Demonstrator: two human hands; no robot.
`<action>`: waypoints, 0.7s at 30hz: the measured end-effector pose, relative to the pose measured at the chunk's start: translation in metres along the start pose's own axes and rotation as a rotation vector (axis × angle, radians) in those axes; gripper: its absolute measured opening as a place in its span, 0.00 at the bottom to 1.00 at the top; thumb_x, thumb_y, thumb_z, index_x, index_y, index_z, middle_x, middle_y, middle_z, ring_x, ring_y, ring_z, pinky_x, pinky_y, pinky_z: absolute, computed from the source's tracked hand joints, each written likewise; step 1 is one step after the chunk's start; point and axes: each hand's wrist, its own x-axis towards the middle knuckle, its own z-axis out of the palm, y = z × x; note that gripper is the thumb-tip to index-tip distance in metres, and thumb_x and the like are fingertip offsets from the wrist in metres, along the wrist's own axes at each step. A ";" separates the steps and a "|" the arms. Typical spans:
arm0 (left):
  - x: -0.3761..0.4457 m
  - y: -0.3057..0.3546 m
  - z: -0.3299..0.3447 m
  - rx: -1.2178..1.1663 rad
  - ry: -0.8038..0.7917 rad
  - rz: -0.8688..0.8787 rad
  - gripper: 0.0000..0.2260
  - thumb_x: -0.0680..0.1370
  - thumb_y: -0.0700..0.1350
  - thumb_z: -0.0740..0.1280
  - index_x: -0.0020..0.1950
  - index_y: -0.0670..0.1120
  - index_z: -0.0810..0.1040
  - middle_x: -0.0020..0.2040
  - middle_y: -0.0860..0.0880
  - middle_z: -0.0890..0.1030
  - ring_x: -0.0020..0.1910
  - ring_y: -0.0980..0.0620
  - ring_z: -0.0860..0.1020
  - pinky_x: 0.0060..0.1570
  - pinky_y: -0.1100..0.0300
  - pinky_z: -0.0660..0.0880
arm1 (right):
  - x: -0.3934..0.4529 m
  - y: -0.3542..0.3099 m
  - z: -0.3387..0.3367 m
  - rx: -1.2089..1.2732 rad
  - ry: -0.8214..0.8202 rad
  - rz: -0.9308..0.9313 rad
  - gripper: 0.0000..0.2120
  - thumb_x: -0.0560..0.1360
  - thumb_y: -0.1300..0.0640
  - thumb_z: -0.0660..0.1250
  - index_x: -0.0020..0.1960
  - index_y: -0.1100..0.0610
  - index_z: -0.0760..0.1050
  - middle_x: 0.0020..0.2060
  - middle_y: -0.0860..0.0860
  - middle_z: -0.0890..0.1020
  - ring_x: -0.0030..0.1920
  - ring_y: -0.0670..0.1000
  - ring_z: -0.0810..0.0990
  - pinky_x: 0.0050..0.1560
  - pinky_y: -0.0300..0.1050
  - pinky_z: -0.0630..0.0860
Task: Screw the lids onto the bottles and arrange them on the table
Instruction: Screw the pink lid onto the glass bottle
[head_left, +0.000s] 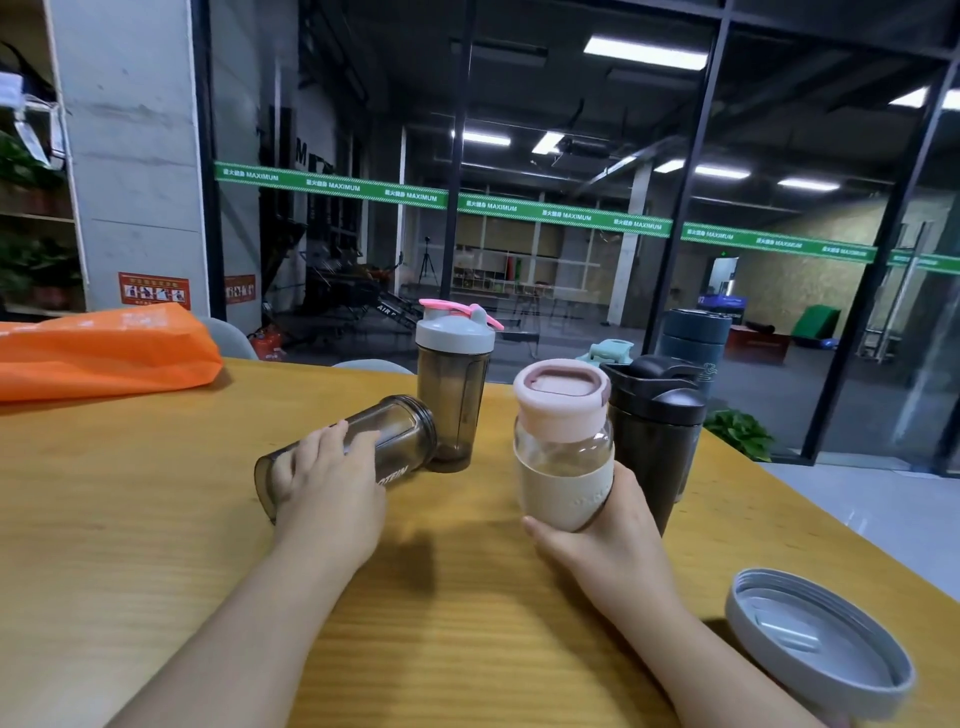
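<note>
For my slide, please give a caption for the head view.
Left hand grips lidless bottle lying sideways; right hand holds pink-lidded glass bottle.

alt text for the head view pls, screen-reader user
Left hand grips a lidless smoky plastic shaker bottle lying on the wooden table; right hand holds a pink-lidded glass bottle upright. A loose grey screw lid lies upside down at near right.
</note>
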 end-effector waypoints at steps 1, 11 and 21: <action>0.000 -0.001 -0.002 0.000 0.027 -0.009 0.21 0.78 0.49 0.62 0.71 0.56 0.64 0.73 0.53 0.63 0.72 0.50 0.58 0.66 0.52 0.50 | 0.000 -0.001 -0.001 0.011 -0.008 0.010 0.30 0.60 0.49 0.80 0.56 0.44 0.68 0.52 0.42 0.73 0.53 0.42 0.74 0.49 0.38 0.71; 0.000 -0.005 -0.009 0.092 -0.014 -0.128 0.33 0.72 0.61 0.70 0.72 0.55 0.61 0.71 0.50 0.65 0.70 0.48 0.60 0.70 0.48 0.54 | -0.004 -0.003 0.004 0.077 -0.036 0.124 0.27 0.59 0.48 0.80 0.52 0.44 0.68 0.49 0.43 0.77 0.48 0.40 0.76 0.40 0.35 0.70; 0.000 -0.008 -0.006 0.075 -0.028 -0.093 0.31 0.74 0.54 0.70 0.72 0.55 0.60 0.69 0.51 0.67 0.68 0.47 0.64 0.67 0.51 0.59 | -0.004 -0.006 0.005 0.084 -0.027 0.241 0.28 0.61 0.48 0.80 0.53 0.49 0.68 0.47 0.42 0.78 0.45 0.38 0.75 0.37 0.35 0.70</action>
